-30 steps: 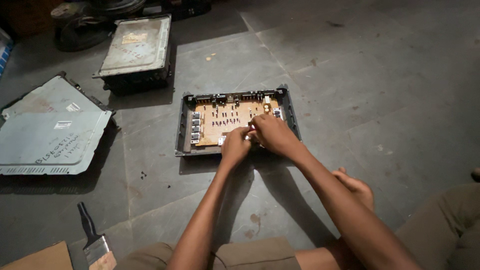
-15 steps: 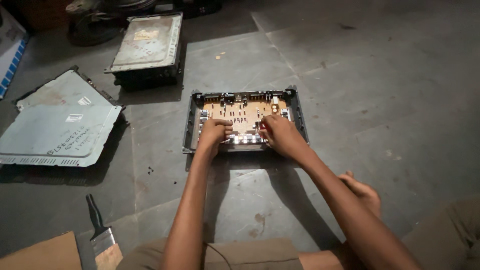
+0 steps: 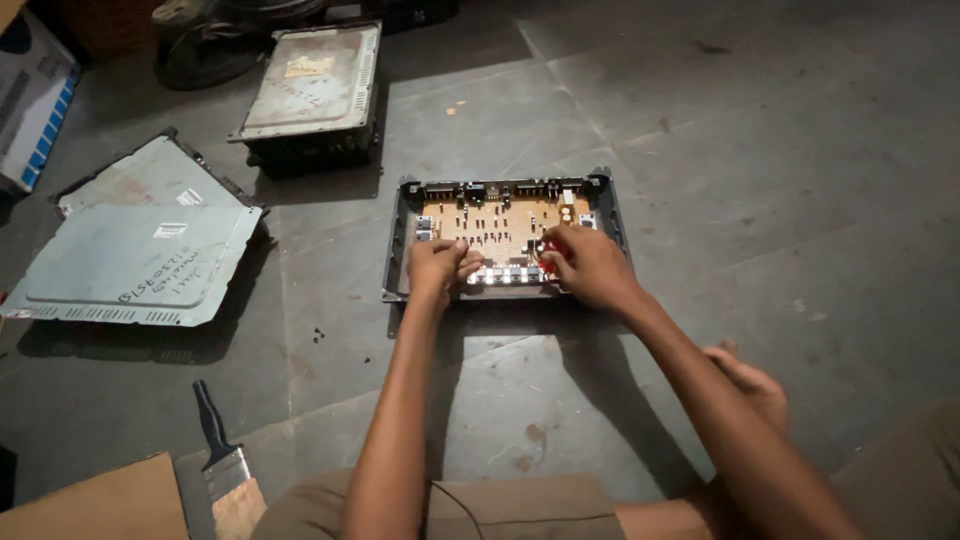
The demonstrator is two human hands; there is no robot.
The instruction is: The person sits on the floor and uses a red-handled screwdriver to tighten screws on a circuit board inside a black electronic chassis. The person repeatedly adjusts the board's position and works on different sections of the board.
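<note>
An open dark metal chassis lies on the grey floor with a tan circuit board inside it. My left hand is curled at the front left of the board, its fingers on the row of shiny parts along the front edge. At the front right of the board, the fingers of my right hand pinch around a small red part. What exactly they grip is partly hidden. The two hands are a short gap apart.
Two flat grey metal covers lie to the left. A closed metal unit stands behind. A paintbrush and a piece of cardboard are near my left knee. My bare foot rests at the right.
My hands, close together over the board's middle a second ago, have spread apart. The left hand went to the front left edge; the right stays at the front right.
</note>
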